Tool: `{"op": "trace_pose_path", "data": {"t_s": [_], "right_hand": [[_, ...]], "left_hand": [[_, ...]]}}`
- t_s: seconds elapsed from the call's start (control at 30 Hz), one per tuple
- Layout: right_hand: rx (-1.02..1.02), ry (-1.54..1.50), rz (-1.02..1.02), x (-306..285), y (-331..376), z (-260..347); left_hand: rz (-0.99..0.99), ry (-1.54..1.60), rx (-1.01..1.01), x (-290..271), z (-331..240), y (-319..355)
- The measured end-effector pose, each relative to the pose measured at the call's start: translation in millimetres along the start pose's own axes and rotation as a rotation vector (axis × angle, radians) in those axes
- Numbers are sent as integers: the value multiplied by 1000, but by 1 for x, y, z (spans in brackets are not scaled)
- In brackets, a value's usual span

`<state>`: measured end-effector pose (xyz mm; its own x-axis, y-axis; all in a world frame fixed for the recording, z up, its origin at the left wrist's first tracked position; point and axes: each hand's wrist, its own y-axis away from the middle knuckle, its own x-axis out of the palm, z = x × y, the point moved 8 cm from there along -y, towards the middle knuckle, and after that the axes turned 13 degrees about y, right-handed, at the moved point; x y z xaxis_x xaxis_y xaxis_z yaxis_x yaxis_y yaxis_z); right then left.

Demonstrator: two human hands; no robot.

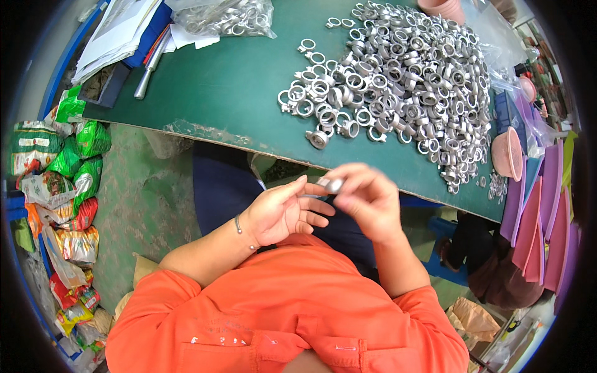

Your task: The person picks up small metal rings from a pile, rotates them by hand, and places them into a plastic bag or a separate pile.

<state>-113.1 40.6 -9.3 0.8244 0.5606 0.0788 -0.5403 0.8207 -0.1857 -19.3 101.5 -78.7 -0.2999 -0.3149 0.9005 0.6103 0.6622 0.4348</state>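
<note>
In front of my body, just off the table's near edge, my right hand (373, 205) pinches a small silver metal ring (334, 186) between thumb and fingers; motion blurs it a little. My left hand (283, 214) is palm up beside it, fingers spread and apart. Its index fingertip reaches the ring, but I cannot tell whether it touches. A large heap of similar metal rings (404, 74), each with a small lug, covers the right part of the green table (211, 81). One ring (318, 138) lies at the heap's near edge.
A clear bag of rings (227, 17) lies at the back. Papers (115, 37) and a metal-handled tool (149, 71) are at the left. A pink basket (507, 154) stands at the right edge, near purple and pink bins (547, 193). Colourful bags (62, 168) line the left wall.
</note>
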Motion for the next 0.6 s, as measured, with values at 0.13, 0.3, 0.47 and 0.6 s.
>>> {"op": "trace_pose_path", "data": {"t_s": [0.13,0.3,0.47,0.6], "right_hand": [[-165,764,74,14,-7,28],[-264,1410,-371,-22,-42,32],[-273,1166,-323,-32,-35,22],[10,328,-329,-36,-21,3]], "left_hand": [[140,242,-64,-28,4,-8],[-227,217,159,-61,-17,-18],[-274,126,174,-75,-17,-13],[-185,105,113,-74,-8,-16]]}}
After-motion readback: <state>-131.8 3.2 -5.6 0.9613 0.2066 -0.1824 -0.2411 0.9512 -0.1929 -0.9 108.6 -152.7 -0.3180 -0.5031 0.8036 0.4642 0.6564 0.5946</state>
